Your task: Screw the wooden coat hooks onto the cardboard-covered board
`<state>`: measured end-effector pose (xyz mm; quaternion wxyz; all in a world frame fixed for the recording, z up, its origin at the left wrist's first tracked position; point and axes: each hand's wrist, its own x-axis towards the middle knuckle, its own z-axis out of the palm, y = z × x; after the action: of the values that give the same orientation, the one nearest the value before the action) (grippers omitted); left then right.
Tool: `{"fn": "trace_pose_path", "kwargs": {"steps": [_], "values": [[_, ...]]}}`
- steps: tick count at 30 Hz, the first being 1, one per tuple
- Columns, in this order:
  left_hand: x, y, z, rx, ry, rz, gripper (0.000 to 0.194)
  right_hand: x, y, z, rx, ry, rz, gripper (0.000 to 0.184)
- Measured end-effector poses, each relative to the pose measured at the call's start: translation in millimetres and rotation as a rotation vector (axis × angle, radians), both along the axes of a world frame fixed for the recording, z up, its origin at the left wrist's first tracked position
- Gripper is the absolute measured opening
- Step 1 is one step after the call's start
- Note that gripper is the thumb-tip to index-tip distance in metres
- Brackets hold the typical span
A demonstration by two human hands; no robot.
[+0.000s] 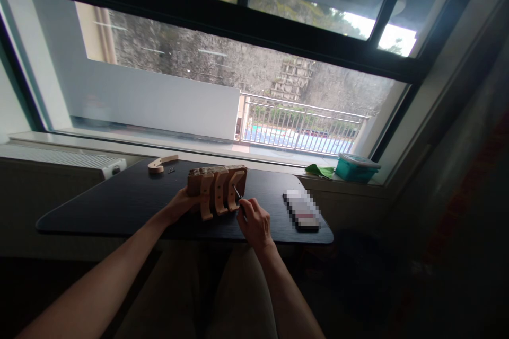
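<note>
A brown wooden board (194, 185) stands tilted on the dark table, with three curved wooden hooks (220, 194) along its face. My left hand (183, 205) grips the board's left side, its fingers reaching behind the leftmost hook. In my right hand (253, 221) is a screwdriver (237, 192), its shaft pointing up and left. The tip meets the rightmost hook near a dark hole or screw; which of these I cannot tell. Another curved wooden hook (162, 163) lies at the table's far left, beside a few small screws (171, 170).
The black table (119, 206) has rounded corners and stands against the window sill. A phone (302, 209) lies on its right side. On the sill are a teal box (356, 168) and a green cloth (320, 170). A white radiator (59, 167) is at the left.
</note>
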<state>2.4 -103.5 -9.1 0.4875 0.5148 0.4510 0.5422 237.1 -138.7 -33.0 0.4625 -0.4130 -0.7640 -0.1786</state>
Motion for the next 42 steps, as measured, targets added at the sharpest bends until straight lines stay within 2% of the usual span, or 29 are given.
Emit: {"fn": "trace_pose_path", "kwargs": {"steps": [11, 18, 22, 28, 42], "values": [[-0.5, 0.9, -0.9, 0.008, 0.023, 0.007, 0.064, 2.8, 4.4, -1.7, -0.03, 0.164, 0.062, 0.019], [-3.0, 5.0, -5.1, 0.003, 0.034, 0.012, 0.068, 4.4, 2.7, -0.9, -0.149, 0.191, 0.017, 0.024], [-2.6, 3.1, -3.3, 0.005, 0.031, 0.001, 0.064, 4.0, 0.6, 0.4, -0.076, 0.124, 0.054, 0.029], [-2.3, 2.6, -2.6, 0.016, 0.023, -0.003, 0.06, 1.9, 0.7, 0.2, 0.036, 0.09, 0.047, 0.019], [-4.6, 5.3, -6.2, 0.016, 0.026, -0.005, 0.06, 3.1, 4.0, -3.4, -0.002, 0.199, 0.002, 0.017]]}}
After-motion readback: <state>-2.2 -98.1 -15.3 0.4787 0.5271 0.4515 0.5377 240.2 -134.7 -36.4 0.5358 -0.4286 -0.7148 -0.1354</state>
